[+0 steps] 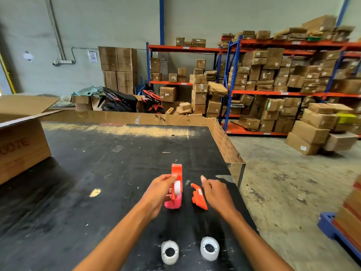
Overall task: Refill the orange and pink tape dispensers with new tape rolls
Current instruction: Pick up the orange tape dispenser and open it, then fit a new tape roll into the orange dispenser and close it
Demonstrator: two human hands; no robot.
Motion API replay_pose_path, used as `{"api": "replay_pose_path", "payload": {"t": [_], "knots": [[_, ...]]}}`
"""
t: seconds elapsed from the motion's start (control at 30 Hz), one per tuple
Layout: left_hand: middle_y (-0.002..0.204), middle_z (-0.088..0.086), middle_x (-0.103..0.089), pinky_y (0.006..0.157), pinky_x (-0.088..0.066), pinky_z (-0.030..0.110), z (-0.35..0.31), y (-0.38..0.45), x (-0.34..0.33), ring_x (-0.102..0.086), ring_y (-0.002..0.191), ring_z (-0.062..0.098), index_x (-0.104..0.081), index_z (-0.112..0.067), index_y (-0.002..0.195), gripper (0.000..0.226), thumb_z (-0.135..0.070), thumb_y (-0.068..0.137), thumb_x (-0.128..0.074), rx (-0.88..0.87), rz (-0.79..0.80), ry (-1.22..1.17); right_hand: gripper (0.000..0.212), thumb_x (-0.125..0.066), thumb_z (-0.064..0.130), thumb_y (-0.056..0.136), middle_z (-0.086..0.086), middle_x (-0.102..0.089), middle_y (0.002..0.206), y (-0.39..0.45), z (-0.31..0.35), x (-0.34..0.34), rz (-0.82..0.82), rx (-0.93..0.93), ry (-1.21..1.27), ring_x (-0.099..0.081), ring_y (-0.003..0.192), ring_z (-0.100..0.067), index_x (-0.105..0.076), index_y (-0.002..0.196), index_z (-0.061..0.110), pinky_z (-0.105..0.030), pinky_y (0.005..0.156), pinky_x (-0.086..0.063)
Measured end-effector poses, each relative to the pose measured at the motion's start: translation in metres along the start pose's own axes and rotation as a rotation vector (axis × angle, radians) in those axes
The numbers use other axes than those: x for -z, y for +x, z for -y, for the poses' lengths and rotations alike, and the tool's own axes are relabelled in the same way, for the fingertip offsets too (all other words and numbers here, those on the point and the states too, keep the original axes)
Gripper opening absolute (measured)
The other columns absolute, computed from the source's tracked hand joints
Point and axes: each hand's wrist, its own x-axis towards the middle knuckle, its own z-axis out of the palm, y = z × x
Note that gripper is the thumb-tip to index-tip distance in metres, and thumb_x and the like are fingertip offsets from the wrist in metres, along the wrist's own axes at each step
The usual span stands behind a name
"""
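Note:
My left hand (159, 189) grips the orange tape dispenser (176, 172), which stands upright on the black table (97, 182) with a white roll core (177, 187) showing inside it. The pink dispenser (173, 204) lies just behind and below that hand, partly hidden. A detached orange cover piece (198, 196) lies to the right, and my right hand (214, 192) hovers beside it with fingers apart, touching or nearly touching it. Two clear tape rolls, one (169, 252) on the left and one (209, 248) on the right, rest near the table's front edge between my forearms.
An open cardboard box (21, 145) sits at the table's left. A cardboard strip (136, 117) edges the far and right sides. Beyond stand shelving racks (273, 75) full of boxes, parked scooters (132, 100), and stacked cartons (320, 130) on the floor.

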Motion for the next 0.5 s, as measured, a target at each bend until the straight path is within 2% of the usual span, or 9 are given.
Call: {"api": "replay_pose_path", "payload": {"t": [0.03,0.07,0.13,0.23,0.3,0.4,0.43,0.5], "knots": [[0.085,0.006,-0.067,0.057,-0.045,0.023,-0.001,-0.002,-0.002,-0.059,0.065,0.014,-0.061,-0.007,0.11,0.024,-0.022,0.096,-0.05,-0.003,0.012,-0.01,0.053,-0.04,0.046,0.096,-0.014,-0.069,0.08,-0.007,0.006,0.009,0.039,0.018,0.204,-0.064,0.075,-0.028,-0.067,0.078,0.005,-0.036,0.066,-0.048],[0.082,0.004,-0.068,0.057,-0.044,0.023,0.0,-0.004,-0.005,-0.06,0.062,0.012,-0.059,-0.008,0.111,0.022,-0.021,0.096,-0.05,-0.005,0.033,-0.025,0.05,-0.045,0.043,0.095,-0.011,-0.065,0.071,-0.018,0.013,0.018,0.116,0.023,0.388,-0.061,0.063,-0.022,-0.068,0.084,0.0,-0.032,0.058,-0.047],[0.078,0.002,-0.069,0.053,-0.047,0.021,0.001,-0.011,-0.015,-0.063,0.054,0.008,-0.057,-0.007,0.113,0.023,-0.019,0.095,-0.051,-0.005,0.082,-0.053,0.037,-0.052,0.035,0.094,-0.006,-0.063,0.07,-0.04,0.018,0.032,0.266,0.08,0.522,-0.057,0.055,-0.013,-0.068,0.098,0.003,-0.021,0.05,-0.045],[0.082,0.006,-0.07,0.054,-0.051,0.02,0.006,-0.023,-0.033,-0.067,0.054,0.007,-0.057,-0.005,0.113,0.025,-0.021,0.094,-0.054,0.022,0.221,-0.069,0.021,-0.064,0.026,0.089,-0.005,-0.07,0.08,-0.071,0.014,0.039,0.281,0.147,0.442,-0.063,0.061,-0.012,-0.067,0.105,0.014,-0.021,0.055,-0.05],[0.078,0.003,-0.069,0.055,-0.049,0.02,0.008,-0.032,-0.045,-0.066,0.053,0.005,-0.057,-0.009,0.11,0.022,-0.023,0.094,-0.054,0.022,0.266,-0.055,0.019,-0.067,0.021,0.086,-0.007,-0.07,0.079,-0.087,0.009,0.047,0.218,0.111,0.5,-0.064,0.062,-0.013,-0.066,0.101,0.009,-0.024,0.057,-0.053],[0.091,0.012,-0.071,0.063,-0.052,0.026,0.009,-0.042,-0.056,-0.068,0.072,0.017,-0.059,-0.006,0.112,0.029,-0.028,0.093,-0.056,0.002,0.286,-0.016,0.025,-0.07,0.016,0.084,-0.006,-0.067,0.076,-0.108,-0.006,0.072,0.084,-0.019,0.582,-0.061,0.056,-0.012,-0.063,0.1,-0.001,-0.021,0.055,-0.053],[0.096,0.015,-0.071,0.066,-0.053,0.03,0.009,-0.045,-0.056,-0.068,0.076,0.02,-0.059,-0.006,0.113,0.03,-0.028,0.092,-0.058,-0.004,0.283,-0.004,0.029,-0.072,0.02,0.082,-0.004,-0.065,0.073,-0.114,-0.013,0.081,0.059,-0.066,0.52,-0.059,0.056,-0.012,-0.062,0.1,-0.001,-0.021,0.055,-0.051],[0.095,0.016,-0.071,0.066,-0.054,0.031,0.009,-0.049,-0.05,-0.068,0.073,0.02,-0.059,-0.007,0.111,0.028,-0.026,0.09,-0.062,0.004,0.296,-0.012,0.033,-0.077,0.03,0.076,0.001,-0.057,0.072,-0.126,-0.03,0.089,0.096,-0.152,0.176,-0.054,0.062,-0.012,-0.061,0.093,0.006,-0.024,0.06,-0.046]]}}
